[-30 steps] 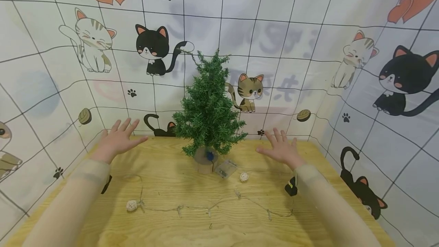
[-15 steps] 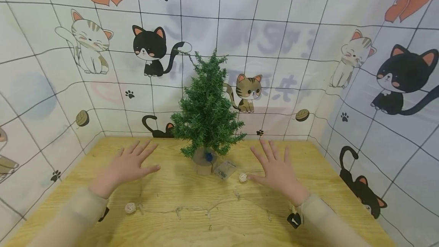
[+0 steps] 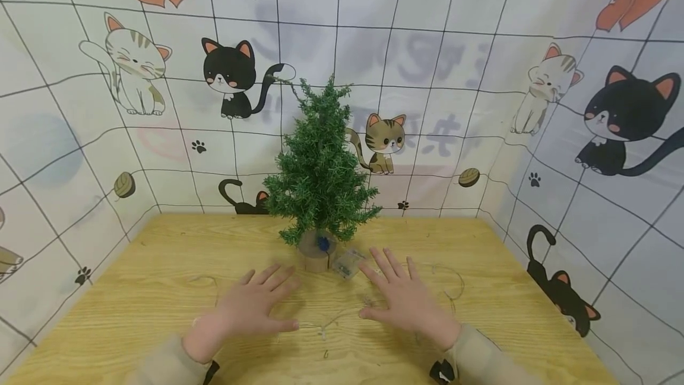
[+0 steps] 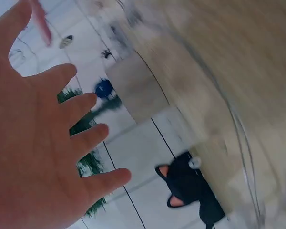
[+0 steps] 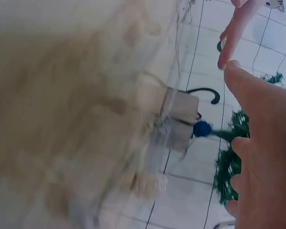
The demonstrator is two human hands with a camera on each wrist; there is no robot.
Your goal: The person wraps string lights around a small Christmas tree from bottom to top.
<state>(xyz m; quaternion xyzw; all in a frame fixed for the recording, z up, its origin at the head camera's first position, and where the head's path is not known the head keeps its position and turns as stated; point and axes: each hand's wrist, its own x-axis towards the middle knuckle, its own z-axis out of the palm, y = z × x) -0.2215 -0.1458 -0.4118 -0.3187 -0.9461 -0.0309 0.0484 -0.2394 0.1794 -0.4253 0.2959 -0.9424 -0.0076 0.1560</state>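
Observation:
In the head view my left hand [image 3: 248, 308] is held over the table with its fingers spread, holding nothing. My right hand [image 3: 403, 302], also spread and holding nothing, is opposite it. A thin string of lights [image 3: 323, 331] runs along the table below and between them, partly hidden by both hands. Beyond them a small green artificial Christmas tree [image 3: 323, 165] stands upright on a round wooden base [image 3: 316, 261]. A blue ball [image 3: 323, 244] sits at the foot of its trunk. By the base lies a clear flat plastic case [image 3: 348, 263], close to my right fingertips.
A cat-print cloth [image 3: 427, 70] encloses the wooden table [image 3: 123, 308] at the back and both sides. The wire's loop [image 3: 459, 284] extends to the right. In the right wrist view a pale woven ball [image 5: 150, 186] shows, blurred.
Both hands have drawn back toward me and inward, closer together, with fingers still spread. They now cover the two pale woven balls and parts of the wire. The tree has stayed in place.

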